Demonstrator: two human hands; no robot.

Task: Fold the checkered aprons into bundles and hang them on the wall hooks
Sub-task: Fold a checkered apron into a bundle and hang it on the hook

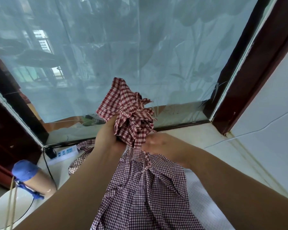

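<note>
Closest to us, low in the view, a fine-checked apron (145,188) lies rumpled on a white cloth (204,196), with one strap trailing off to the left. Just above it our two hands meet around the bold-checked apron (130,113), which is lifted clear of the surface and bunched into a loose wad. Our left hand (109,135) cups the wad from below, fingers curled into the fabric. Our right hand (158,143) is blurred, but its fingers look closed on the narrow tail of cloth at the bundle's base, right beside the left hand.

We judge this apron to be thin, light and limp. It has no shape of its own, so the folds will likely spill open the moment our grip slackens. The sound place to hold it is the gathered neck where the pleats converge, keeping a strap free for wrapping and for the loop that goes over a hook.

Farther back, a power strip (65,152) lies on the sill (198,135) at the foot of the window, and a pale curtain (123,47) hangs behind. We see no wall hooks from here.
</note>
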